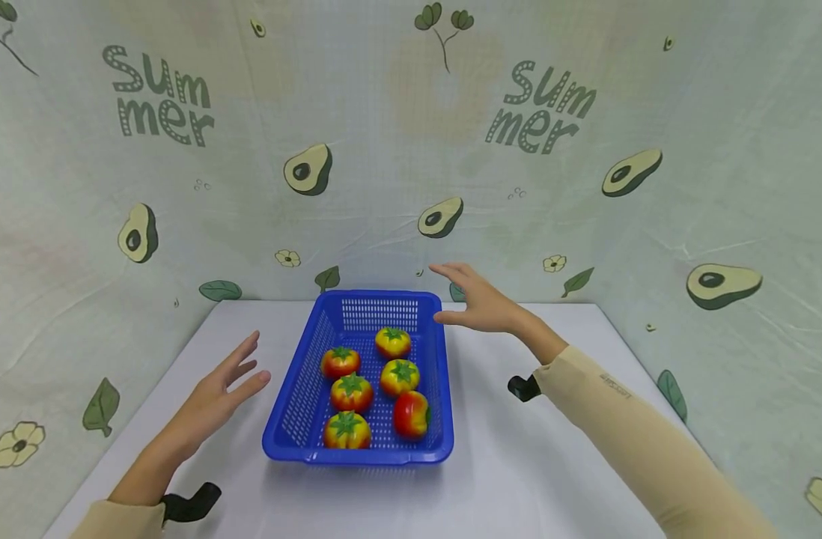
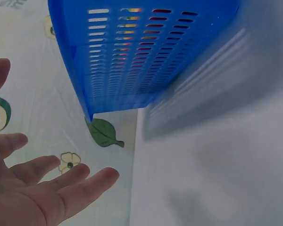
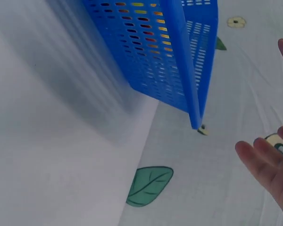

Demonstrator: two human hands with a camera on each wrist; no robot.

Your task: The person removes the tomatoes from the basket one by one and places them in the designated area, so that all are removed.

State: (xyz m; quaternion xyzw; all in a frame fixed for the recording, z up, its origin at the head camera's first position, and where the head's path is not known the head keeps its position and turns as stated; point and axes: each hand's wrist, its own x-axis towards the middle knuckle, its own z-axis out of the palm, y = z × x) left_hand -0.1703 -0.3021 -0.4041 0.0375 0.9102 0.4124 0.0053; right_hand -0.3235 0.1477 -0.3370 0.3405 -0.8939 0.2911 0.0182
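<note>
A blue perforated plastic basket (image 1: pixel 361 455) stands on the white table, holding several glossy red-and-yellow fruits with green leafy tops that look like tomatoes (image 1: pixel 399 378). One red fruit (image 1: pixel 411 416) lies tipped on its side at the near right. My left hand (image 1: pixel 212 404) hovers left of the basket with fingers spread, apart from it. Beyond the far right corner, my right hand (image 1: pixel 481 303) is held in the air, thumb and fingers apart. Both wrist views show the basket's slotted side beside bare hands; neither the left palm (image 2: pixel 33 193) nor the right fingers (image 3: pixel 269 165) touch it.
The white table (image 1: pixel 519 464) extends on both sides of the basket. A pale cloth (image 1: pixel 377 112) printed with avocados, leaves and lettering hangs behind and along the sides. Each wrist carries a black strap-on mount, such as the left one (image 1: pixel 192 503).
</note>
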